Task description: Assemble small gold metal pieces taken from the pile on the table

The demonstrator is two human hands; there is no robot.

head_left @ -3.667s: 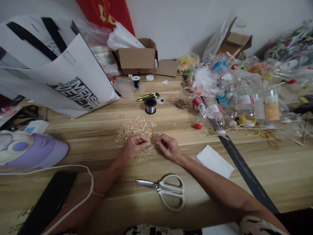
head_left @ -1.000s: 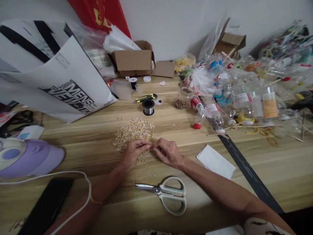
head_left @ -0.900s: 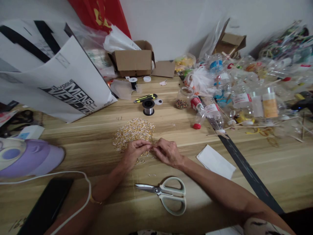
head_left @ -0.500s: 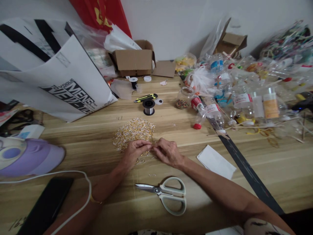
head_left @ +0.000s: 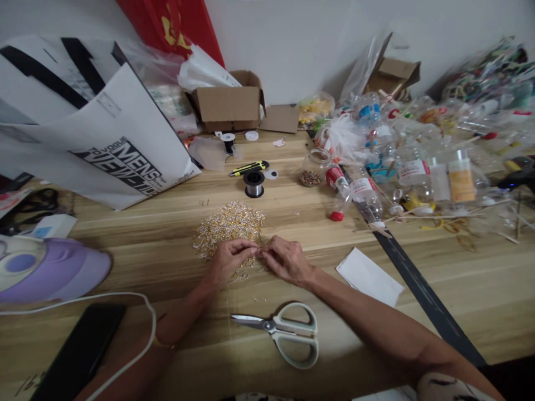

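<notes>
My left hand (head_left: pixel 230 257) and my right hand (head_left: pixel 289 259) meet fingertip to fingertip at the front right edge of a pile of small gold and silver metal pieces (head_left: pixel 232 223). Both are closed in a pinch. What sits between the fingers is too small to make out. Just below them a thin chain with a ring (head_left: pixel 245 275) lies on the wooden table. A few tiny loose pieces (head_left: pixel 259 299) rest nearer to me. Closer still are scissors with pale handles (head_left: pixel 276 329), blades pointing left.
Behind the pile stand a spool of wire (head_left: pixel 254 185), a yellow-black utility knife (head_left: pixel 249 167) and a jar of beads (head_left: pixel 312 170). Plastic bottles (head_left: pixel 365 192) crowd the right. A folded white paper (head_left: pixel 370 277), a white shopping bag (head_left: pixel 125 145) and a phone (head_left: pixel 79 351) flank my arms.
</notes>
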